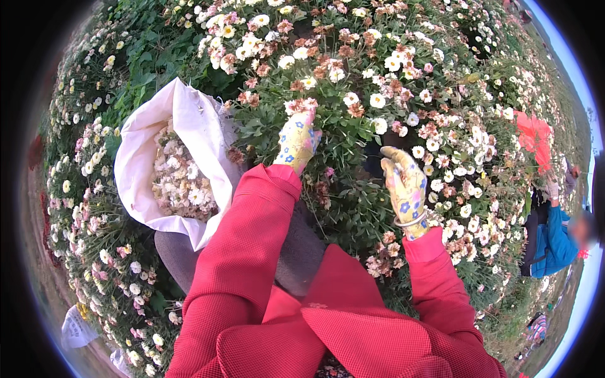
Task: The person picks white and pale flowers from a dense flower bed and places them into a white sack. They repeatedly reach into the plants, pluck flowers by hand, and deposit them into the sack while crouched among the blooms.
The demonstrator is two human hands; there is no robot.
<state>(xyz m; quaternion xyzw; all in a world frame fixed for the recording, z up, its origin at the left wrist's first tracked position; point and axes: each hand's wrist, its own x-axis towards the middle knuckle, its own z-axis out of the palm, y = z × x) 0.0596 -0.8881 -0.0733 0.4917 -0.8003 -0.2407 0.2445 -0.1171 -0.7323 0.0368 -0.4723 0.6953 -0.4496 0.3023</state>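
The person stands among flowering plants (353, 126), white and pink blooms on green leafy stems filling the view on all sides. Both hands wear yellow gloves printed with blue flowers, and both arms are in red sleeves (252, 252) that rise from the lower edge. The left hand (297, 140) reaches up into the plants, its fingertips closed around a pinkish-white bloom (301, 106) at the top of a stem; the grip there is pinched shut on the flower head. The right hand (405, 186) is held lower and further right, just above the foliage, with the fingers loosely curled and half open; whether it has anything inside cannot be told. To the left of the left arm hangs a white cloth bag (189, 120), its mouth wide open and its inside heaped with picked white and pale pink flower heads (179, 179). At the right edge another person in a blue jacket (554, 239) bends over the same plants.
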